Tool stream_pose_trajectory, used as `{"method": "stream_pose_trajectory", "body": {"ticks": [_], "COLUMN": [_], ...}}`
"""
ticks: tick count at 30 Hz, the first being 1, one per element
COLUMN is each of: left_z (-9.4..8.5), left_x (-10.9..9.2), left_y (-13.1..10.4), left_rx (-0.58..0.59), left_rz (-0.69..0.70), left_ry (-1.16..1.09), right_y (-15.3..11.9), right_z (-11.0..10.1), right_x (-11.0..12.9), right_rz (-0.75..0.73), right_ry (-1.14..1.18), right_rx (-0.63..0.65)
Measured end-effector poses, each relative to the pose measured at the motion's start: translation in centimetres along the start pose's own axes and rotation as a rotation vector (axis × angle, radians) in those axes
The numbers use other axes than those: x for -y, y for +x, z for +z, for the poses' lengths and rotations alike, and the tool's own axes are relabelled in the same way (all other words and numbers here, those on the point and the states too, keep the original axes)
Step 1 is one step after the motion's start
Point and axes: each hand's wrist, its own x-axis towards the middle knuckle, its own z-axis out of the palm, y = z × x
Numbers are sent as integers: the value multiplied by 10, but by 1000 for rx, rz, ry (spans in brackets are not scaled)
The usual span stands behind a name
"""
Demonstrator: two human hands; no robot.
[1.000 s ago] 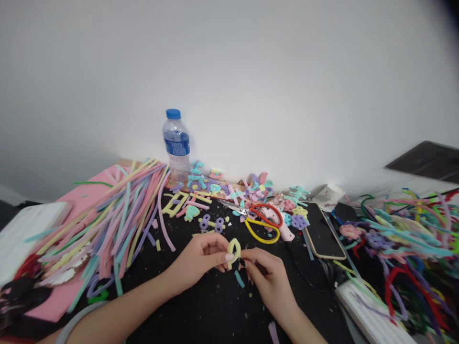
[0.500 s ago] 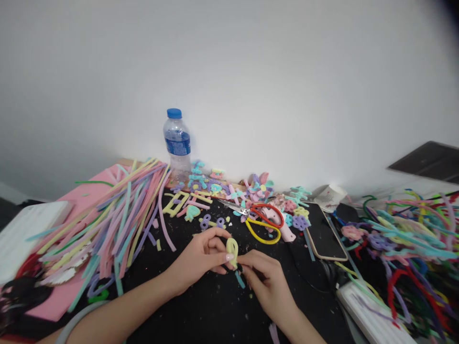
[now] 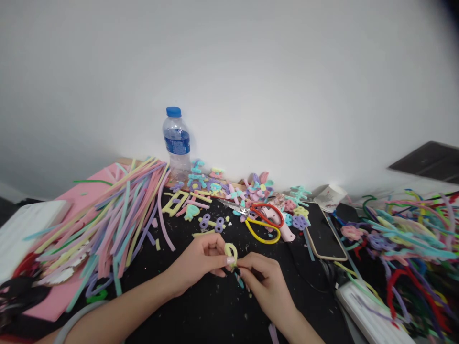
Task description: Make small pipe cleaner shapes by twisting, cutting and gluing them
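A pale yellow pipe cleaner (image 3: 231, 249), bent into a small loop, stands up between my two hands over the black tabletop. My left hand (image 3: 206, 255) pinches it near the base with thumb and fingers. From the other side, my right hand (image 3: 261, 277) has thumb and forefinger closed at the loop's lower end; the exact part it grips is too small to make out. A short blue piece (image 3: 240, 283) shows just below the fingertips. Beyond the hands lie scissors (image 3: 247, 211) with one red and one yellow handle, blades slightly apart.
Loose pastel pipe cleaners (image 3: 118, 215) are heaped at left on a pink sheet (image 3: 59, 301). Small shaped pieces (image 3: 215, 186) line the wall beside a water bottle (image 3: 176, 138). A phone (image 3: 328, 234), a white power strip (image 3: 369, 310) and another tangled pile (image 3: 412, 248) are at right.
The yellow loop has tipped and turned slightly between my fingers and sits a little lower. Both hands keep their pinch and have barely shifted.
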Motion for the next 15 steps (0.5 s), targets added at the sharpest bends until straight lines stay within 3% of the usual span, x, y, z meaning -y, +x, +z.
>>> {"method": "stream_pose_trajectory", "body": {"ticks": [8, 15], "left_z": [0, 2], "left_x": [6, 4], "left_y": [4, 3], "left_rx": [33, -46], "left_rz": [34, 288], "left_ry": [30, 286], "right_y": [0, 1], "right_z": [3, 8], "right_x": [0, 0], "right_rz": [91, 254], "right_ry": [73, 311], "right_rx": [-38, -14]}}
